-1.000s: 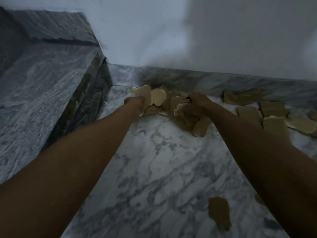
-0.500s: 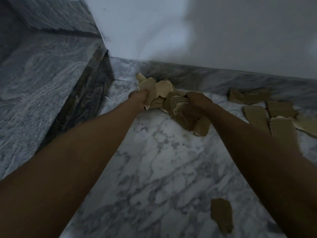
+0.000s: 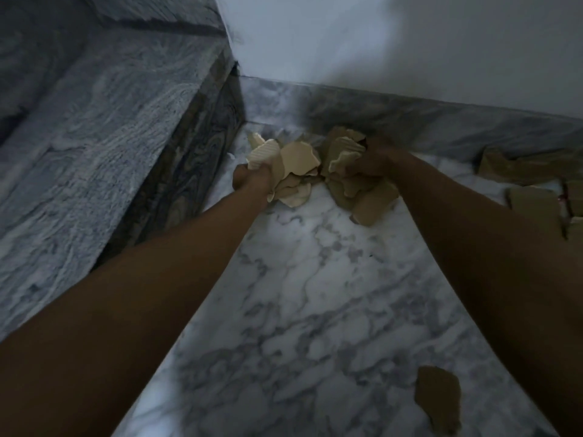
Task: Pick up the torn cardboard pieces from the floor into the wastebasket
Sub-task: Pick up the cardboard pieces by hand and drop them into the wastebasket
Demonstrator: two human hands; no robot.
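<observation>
Both arms reach out over a white marble floor toward the corner. My left hand point(image 3: 252, 181) is closed around a bunch of pale torn cardboard pieces point(image 3: 293, 159), several of them sticking up above the fist. My right hand point(image 3: 375, 159) grips another bunch of brown and pale cardboard pieces point(image 3: 344, 152), with more hanging below it point(image 3: 372, 203). The two bunches almost touch. More torn cardboard pieces point(image 3: 530, 203) lie on the floor at the right, and one brown piece point(image 3: 438, 402) lies near me. No wastebasket is in view.
A grey marble step point(image 3: 104, 146) rises along the left, its dark riser point(image 3: 186, 181) meeting the floor. A marble skirting point(image 3: 441, 121) runs under the white wall point(image 3: 394, 42) behind the pile.
Both hands have lifted their bunches of cardboard slightly off the floor and drawn them closer together. The view has tilted, so the loose pieces at the right sit nearer the frame edge.
</observation>
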